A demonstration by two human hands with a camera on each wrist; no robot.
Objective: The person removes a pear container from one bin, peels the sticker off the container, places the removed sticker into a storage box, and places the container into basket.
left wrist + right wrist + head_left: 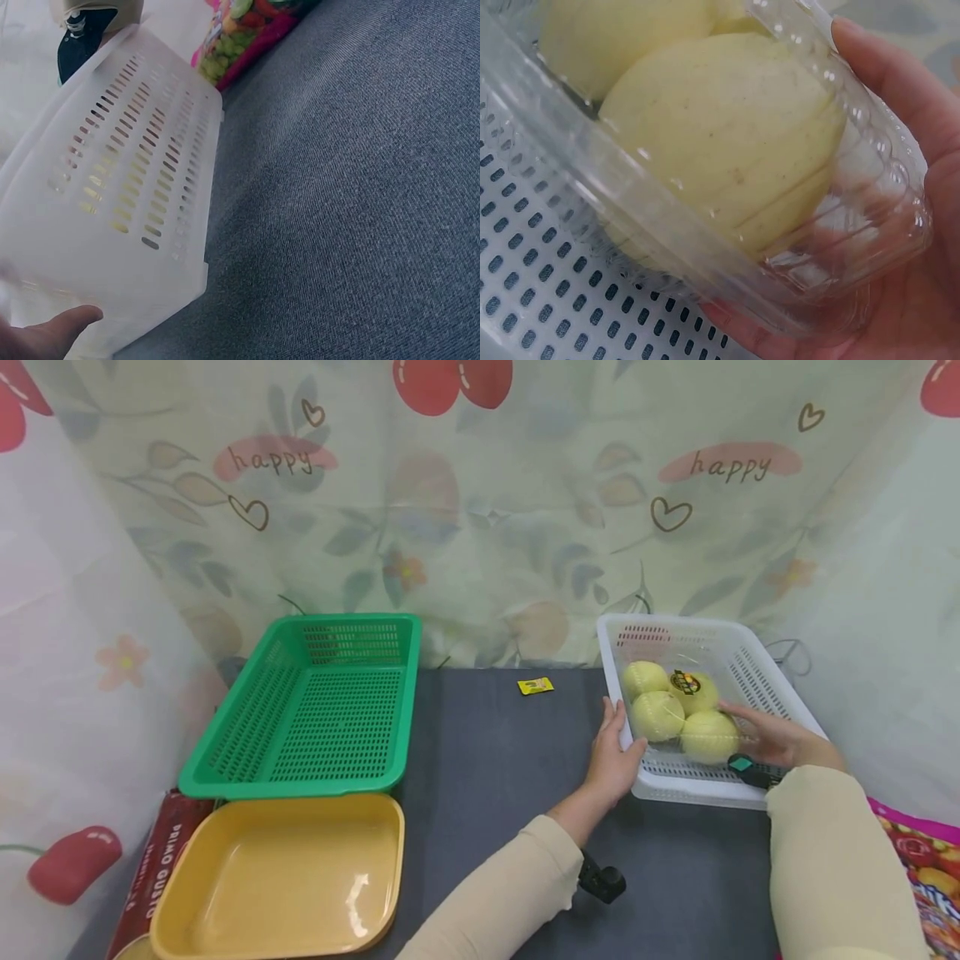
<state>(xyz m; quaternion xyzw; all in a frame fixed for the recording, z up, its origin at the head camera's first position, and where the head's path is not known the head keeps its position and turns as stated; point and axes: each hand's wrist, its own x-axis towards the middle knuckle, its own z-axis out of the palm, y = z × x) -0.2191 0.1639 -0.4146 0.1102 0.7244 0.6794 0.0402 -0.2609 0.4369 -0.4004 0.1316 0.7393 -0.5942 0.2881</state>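
A clear plastic box of pale yellow round fruit (708, 737) lies in the white perforated basket (757, 647), towards its left side. A dark label shows on its top. My right hand (776, 735) grips the right side of the box. In the right wrist view, the thumb (877, 60) is along the upper edge and other fingers (742, 330) reach under the box. My left hand (613, 760) touches the basket's left side near the front corner, fingers extended. Its thumb (60, 330) shows by the basket wall (97, 247) in the left wrist view.
A green perforated basket (412, 710) stands at the left, with a yellow tray (277, 877) in front of it. A small yellow packet (535, 686) lies at the back middle. A red box (153, 860) is far left; a colourful bag (933, 877) lies right.
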